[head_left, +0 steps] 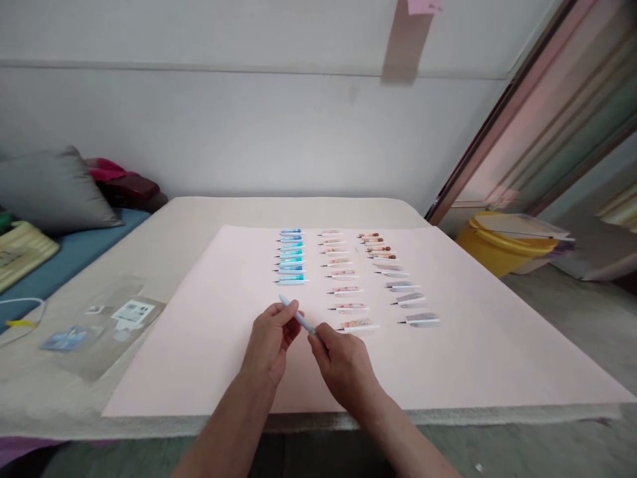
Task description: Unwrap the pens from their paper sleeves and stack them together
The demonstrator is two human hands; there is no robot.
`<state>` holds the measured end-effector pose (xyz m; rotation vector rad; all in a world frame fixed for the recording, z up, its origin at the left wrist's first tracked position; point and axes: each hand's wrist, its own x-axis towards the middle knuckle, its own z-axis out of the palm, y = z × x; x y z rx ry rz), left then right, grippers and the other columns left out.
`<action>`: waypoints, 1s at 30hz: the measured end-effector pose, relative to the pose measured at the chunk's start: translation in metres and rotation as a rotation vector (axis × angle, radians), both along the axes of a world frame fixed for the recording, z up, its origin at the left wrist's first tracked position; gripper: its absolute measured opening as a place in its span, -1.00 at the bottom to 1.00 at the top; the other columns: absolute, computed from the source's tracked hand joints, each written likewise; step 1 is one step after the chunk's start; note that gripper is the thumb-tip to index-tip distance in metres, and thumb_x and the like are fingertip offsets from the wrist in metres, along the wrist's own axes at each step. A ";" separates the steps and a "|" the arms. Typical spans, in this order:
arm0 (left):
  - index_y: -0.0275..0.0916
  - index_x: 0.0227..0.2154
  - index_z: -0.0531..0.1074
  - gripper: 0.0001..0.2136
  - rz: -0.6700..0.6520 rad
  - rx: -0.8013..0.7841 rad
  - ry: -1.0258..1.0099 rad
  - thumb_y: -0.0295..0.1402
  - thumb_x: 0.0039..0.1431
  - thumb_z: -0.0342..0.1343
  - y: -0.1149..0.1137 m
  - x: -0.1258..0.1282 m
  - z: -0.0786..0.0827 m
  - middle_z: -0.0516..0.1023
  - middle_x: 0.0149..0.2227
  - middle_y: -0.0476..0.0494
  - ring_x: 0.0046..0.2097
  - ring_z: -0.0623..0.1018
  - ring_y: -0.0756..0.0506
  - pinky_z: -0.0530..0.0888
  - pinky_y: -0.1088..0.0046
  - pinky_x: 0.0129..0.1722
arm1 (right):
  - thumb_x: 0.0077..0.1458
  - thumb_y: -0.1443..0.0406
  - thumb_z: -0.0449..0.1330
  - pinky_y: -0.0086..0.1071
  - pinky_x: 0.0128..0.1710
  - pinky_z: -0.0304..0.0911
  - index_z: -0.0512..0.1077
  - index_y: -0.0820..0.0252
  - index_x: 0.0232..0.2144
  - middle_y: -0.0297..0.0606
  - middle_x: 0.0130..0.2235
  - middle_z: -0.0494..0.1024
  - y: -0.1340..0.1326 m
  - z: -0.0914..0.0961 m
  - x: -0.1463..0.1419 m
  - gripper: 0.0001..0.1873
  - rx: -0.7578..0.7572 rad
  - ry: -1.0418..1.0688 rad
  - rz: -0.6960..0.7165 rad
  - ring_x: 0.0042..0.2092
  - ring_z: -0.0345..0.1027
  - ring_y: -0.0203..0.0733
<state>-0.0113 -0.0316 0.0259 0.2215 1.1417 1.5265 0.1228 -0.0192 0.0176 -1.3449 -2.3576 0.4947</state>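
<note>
Between my two hands is a pale blue pen (298,316), slanting down from upper left to lower right. My left hand (275,334) pinches its upper part between thumb and fingers. Lower down, my right hand (343,358) is closed around the other end, which its fingers hide. Beyond my hands, pen refills beside separate barrel parts lie in columns: bright blue ones (291,255) at left, pale pink patterned ones (347,290) in the middle, and brown ones (381,249) with greyish ones (411,299) at right.
Pink paper (199,372) covers much of the cloth-topped table (194,212). A clear plastic bag (94,345) with labels and a small blue packet (64,338) lies at left. A grey cushion (54,192) sits beyond it; a yellow bucket (490,249) stands at far right.
</note>
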 end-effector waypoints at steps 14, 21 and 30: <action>-0.35 -0.43 0.37 -0.92 0.234 -0.044 -0.075 -0.49 -0.01 0.16 0.007 -0.026 -0.015 0.50 -0.38 -0.23 -0.39 0.50 0.01 0.48 0.55 -0.45 | 0.10 0.20 0.01 -0.47 -0.55 -0.13 0.09 0.17 -0.67 -0.46 -0.66 0.09 0.017 0.008 0.013 -0.65 -0.319 0.405 -0.059 -0.55 -0.02 -0.37; -0.35 -0.48 0.36 -0.95 0.077 -0.020 -0.075 -0.51 0.01 0.14 0.004 0.007 -0.005 0.48 -0.42 -0.19 -0.36 0.51 -0.01 0.51 0.49 -0.36 | 0.01 0.24 0.08 -0.48 -0.57 -0.07 0.34 0.20 -0.60 -0.43 -0.66 0.29 0.015 0.000 0.005 -0.78 -0.492 0.659 -0.154 -0.59 0.01 -0.38; -0.35 -0.46 0.33 -0.94 0.239 -0.069 -0.152 -0.55 0.01 0.12 0.005 -0.010 -0.015 0.49 -0.36 -0.24 -0.32 0.53 -0.03 0.51 0.50 -0.37 | -0.21 0.41 0.10 -0.49 -0.67 -0.32 0.39 0.23 -0.50 -0.47 -0.71 0.29 0.031 0.014 0.030 -0.88 -0.742 0.924 -0.202 -0.69 -0.18 -0.48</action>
